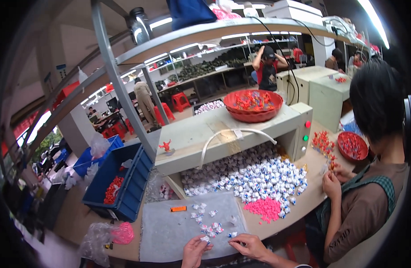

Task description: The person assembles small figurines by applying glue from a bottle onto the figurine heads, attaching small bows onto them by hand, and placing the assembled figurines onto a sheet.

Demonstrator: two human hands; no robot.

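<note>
My left hand [194,252] pinches a small white plastic figure part [206,240] with blue marks over the near edge of a pale grey mat [163,232]. To its right, my right hand [251,246] has its thumb and fingertips drawn together. Close beyond those fingertips lies another white and blue part [232,234]; whether they grip anything is too small to tell. Several similar parts [213,229], some with pink on them, are scattered farther up the mat. An orange bar-shaped tool [178,208] rests near the mat's far left.
A large heap of white and blue parts [259,172] spreads beneath a machine housing [223,129], beside small pink pieces [264,209]. A red basket [252,117] stands on top. Left are a blue crate [140,183] and plastic bags [96,236]. A co-worker [370,178] sits close at right.
</note>
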